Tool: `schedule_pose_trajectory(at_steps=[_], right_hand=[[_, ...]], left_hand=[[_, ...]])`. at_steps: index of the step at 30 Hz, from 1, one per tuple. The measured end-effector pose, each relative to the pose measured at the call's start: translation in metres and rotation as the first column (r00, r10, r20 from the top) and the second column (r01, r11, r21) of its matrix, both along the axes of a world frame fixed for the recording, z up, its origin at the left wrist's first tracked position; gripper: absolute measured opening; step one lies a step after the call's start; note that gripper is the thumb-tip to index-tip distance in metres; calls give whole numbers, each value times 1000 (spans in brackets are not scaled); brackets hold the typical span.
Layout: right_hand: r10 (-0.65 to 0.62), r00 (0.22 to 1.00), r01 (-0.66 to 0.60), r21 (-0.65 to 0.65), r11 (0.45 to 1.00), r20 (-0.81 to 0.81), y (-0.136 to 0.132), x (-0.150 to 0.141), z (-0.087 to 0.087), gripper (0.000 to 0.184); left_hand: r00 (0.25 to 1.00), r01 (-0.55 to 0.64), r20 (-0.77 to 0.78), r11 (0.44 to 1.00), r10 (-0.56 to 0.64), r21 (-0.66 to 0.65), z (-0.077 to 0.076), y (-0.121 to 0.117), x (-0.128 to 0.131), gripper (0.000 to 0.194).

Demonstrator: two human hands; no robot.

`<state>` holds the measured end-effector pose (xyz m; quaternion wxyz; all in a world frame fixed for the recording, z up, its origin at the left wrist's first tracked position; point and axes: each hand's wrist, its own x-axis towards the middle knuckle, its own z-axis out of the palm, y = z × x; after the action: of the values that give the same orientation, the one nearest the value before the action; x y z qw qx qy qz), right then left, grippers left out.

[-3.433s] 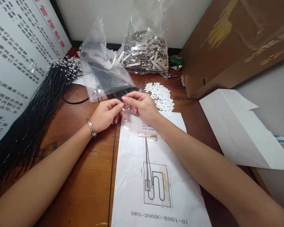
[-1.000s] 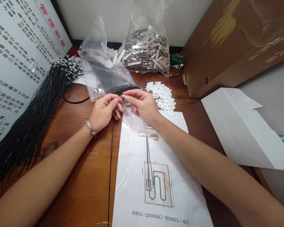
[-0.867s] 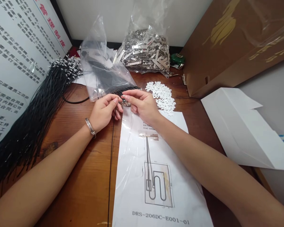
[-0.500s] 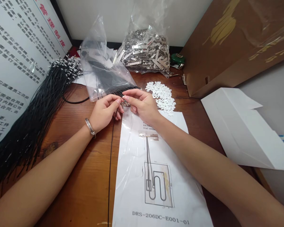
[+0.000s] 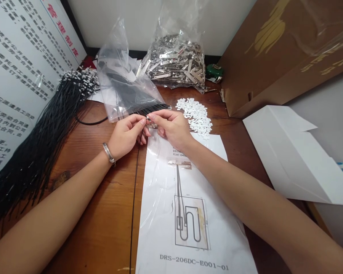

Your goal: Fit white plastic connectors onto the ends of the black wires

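My left hand [image 5: 127, 135] is closed in a pinch on a thin black wire [image 5: 134, 190], which hangs from the fingers down over the table. Meeting it fingertip to fingertip, my right hand [image 5: 173, 125] is closed on a tiny dark and light end piece [image 5: 148, 119] at the wire's tip. Its exact shape is too small to make out. Just behind the hands, a bundle of black wires [image 5: 157, 109] sticks out of a clear plastic bag [image 5: 114, 76]. A pile of small white plastic housings [image 5: 194, 116] lies beyond my right hand.
A printed drawing sheet [image 5: 160, 236] lies under my right forearm. At the left rests a large bundle of black wires [image 5: 37, 140] with white ends. A bag of metal strips [image 5: 174, 62], a green tape measure [image 5: 214, 72] and a brown box [image 5: 254, 72] stand at the back.
My right index finger has come down closer to the thumb, and the tiny end piece now shows between the fingertips. The hanging wire has shifted slightly right. My left hand has barely moved.
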<state>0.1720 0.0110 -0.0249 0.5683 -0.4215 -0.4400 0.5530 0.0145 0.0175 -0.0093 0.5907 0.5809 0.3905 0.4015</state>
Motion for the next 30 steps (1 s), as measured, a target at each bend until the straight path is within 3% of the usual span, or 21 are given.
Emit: schedule_pose_trajectory(at_steps=[10,16,23,30], right_hand=[[-66,998,67,-33,997,17,-2,-3,3,37],[-38,998,40,-28,999,54,-3,-3,5,35],[-19,1000,19,-8,1000,-3,-2,-2,3,31],[0,999,-1,9,1000,39,-4,0,2,24]], left_hand=[[999,36,-37,997,-33,66,-2,0,-2,21],[998,27,-53,996,-23,87,-1,-1,-1,28],[999,28,-35,996,-25,81,0,-1,-1,24],[999,2,-33,998,0,68,-1,-1,-1,21]])
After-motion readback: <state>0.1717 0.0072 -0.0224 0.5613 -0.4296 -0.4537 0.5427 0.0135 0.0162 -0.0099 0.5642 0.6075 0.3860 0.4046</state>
